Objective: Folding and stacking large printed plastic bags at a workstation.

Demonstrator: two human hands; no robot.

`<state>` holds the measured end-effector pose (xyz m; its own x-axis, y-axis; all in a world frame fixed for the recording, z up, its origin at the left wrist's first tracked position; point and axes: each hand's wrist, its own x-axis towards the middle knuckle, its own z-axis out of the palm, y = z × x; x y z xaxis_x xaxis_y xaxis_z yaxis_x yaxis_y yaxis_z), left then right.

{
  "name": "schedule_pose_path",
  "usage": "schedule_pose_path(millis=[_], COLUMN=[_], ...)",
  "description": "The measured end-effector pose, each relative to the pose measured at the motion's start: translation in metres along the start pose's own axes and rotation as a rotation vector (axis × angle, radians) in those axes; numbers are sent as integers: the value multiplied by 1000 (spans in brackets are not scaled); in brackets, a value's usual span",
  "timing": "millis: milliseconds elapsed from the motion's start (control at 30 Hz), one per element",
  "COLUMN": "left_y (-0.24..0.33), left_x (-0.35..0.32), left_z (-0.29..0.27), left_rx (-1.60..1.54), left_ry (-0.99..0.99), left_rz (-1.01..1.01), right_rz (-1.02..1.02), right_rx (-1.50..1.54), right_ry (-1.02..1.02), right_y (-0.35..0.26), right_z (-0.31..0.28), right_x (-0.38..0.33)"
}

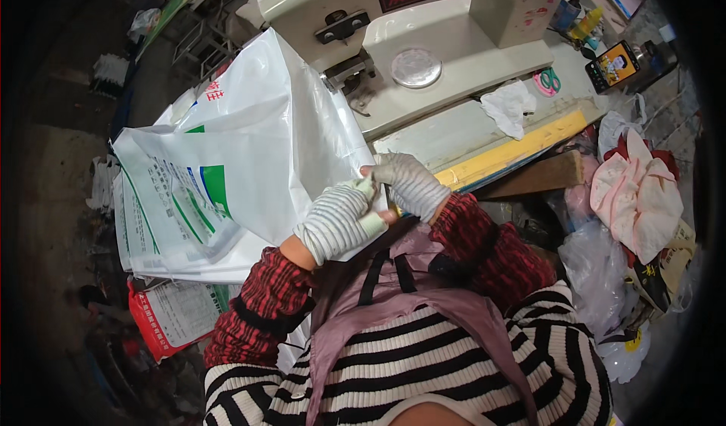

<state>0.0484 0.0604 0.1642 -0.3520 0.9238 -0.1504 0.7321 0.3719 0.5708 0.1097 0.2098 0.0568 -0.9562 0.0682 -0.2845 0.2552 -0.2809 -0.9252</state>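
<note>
A large white woven sack [257, 131] with green and blue print lies over the sewing machine table and hangs off to the left. My left hand [336, 220], in a striped knit glove, pinches the sack's near edge. My right hand [408, 182], also gloved, grips the same edge just beside it, close to the table front. The cream industrial sewing machine [423, 40] stands right behind the sack, its needle head [352, 74] above the sack's far corner.
More printed sacks [170, 316] are stacked low at the left. A white rag [508, 107], pink-green scissors [548, 80] and a phone [614, 65] lie on the machine bed. Cloths and plastic bags [635, 199] pile up at the right. A yellow table edge [514, 150] runs diagonally.
</note>
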Motion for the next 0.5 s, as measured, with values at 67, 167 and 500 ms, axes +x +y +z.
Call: schedule_pose_path(millis=[67,167,500], left_y=[16,41,6], left_x=[4,-9,44], left_z=[-12,2,6], left_rx=[228,591,749], left_ry=[-249,-339,-326], left_rz=[-20,133,111], right_rz=[9,-45,79], right_rx=[-29,-627,-866], right_ry=[2,202,131], right_y=[-26,6,-16], right_z=[8,14,7], right_x=[-5,6,36])
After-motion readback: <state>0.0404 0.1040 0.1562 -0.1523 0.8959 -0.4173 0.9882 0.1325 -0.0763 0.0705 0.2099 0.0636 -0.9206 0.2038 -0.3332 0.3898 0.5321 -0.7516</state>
